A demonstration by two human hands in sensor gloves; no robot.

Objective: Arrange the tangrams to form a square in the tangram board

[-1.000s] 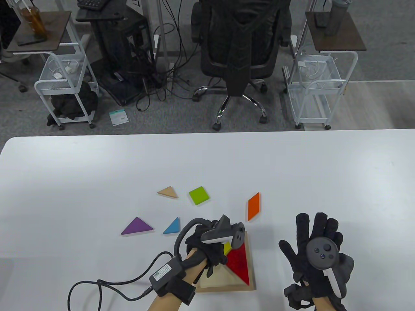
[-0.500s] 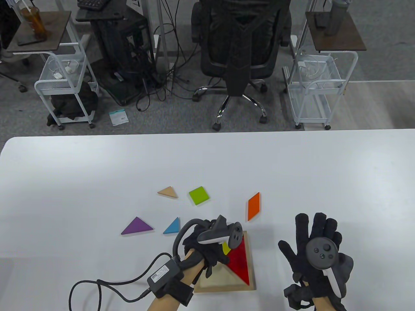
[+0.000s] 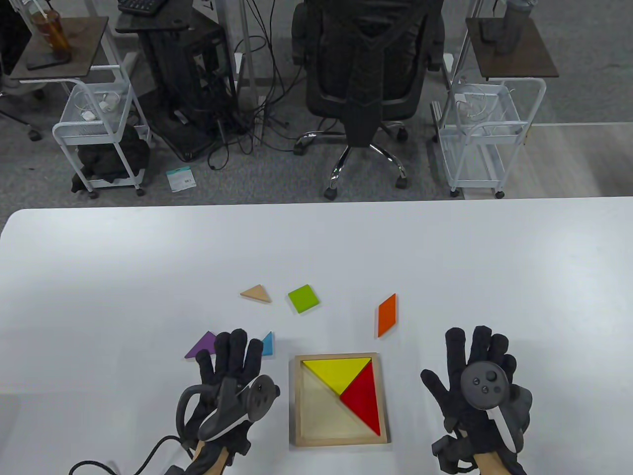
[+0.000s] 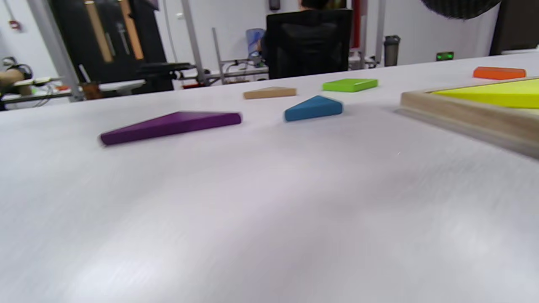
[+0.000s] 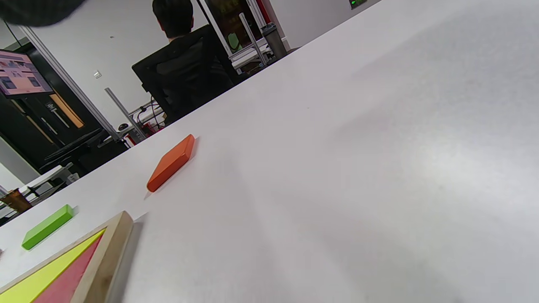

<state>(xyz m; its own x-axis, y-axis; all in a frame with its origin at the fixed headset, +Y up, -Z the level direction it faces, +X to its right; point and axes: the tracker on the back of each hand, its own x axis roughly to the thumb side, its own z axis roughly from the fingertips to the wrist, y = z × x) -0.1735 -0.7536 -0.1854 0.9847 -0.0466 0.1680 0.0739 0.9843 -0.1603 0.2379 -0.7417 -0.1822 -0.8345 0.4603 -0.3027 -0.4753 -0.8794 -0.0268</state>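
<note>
Both hands, left hand [image 3: 227,381] and right hand [image 3: 474,386], lie flat beside the board [image 3: 338,438], fingers spread, holding nothing. The purple triangle [image 4: 168,125] looks light and hard; pinch its edges.

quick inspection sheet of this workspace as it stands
surface: white table, bare around the pieces.
job's things: wooden tangram board holds yellow triangle and red triangle; loose on the table: purple triangle, blue triangle, tan triangle, green square, orange parallelogram.
clutter: nothing seen.
grippers: left hand and right hand, fingers spread, holding nothing.
cables: black lead from left wrist.
surroundings: black office chair, white carts.
</note>
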